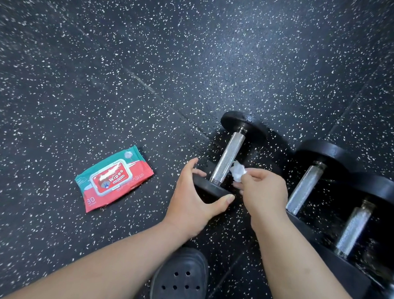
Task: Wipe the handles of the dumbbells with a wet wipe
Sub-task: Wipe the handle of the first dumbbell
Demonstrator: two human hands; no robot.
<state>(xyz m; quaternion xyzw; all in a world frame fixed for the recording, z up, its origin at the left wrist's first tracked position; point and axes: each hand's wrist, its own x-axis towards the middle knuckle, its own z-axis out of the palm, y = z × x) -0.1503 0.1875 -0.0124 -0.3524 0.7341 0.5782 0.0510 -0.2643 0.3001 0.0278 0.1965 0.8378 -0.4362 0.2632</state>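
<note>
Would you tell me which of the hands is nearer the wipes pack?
Left. The left hand grips the dumbbell plate right of the pack; the right hand, pinching a wipe, is farther right.

left hand [195, 198] grips dumbbell [228, 158] end — right hand [263, 189] pinches wet wipe [237, 171] | against handle

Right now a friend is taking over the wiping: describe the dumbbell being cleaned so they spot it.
On the speckled black floor, three dumbbells lie in a row right of a red-green wipes pack. Take the leftmost dumbbell, nearest the pack. Only it has the left hand gripping its near weight and the right hand holding a crumpled white wipe by its handle.
</note>
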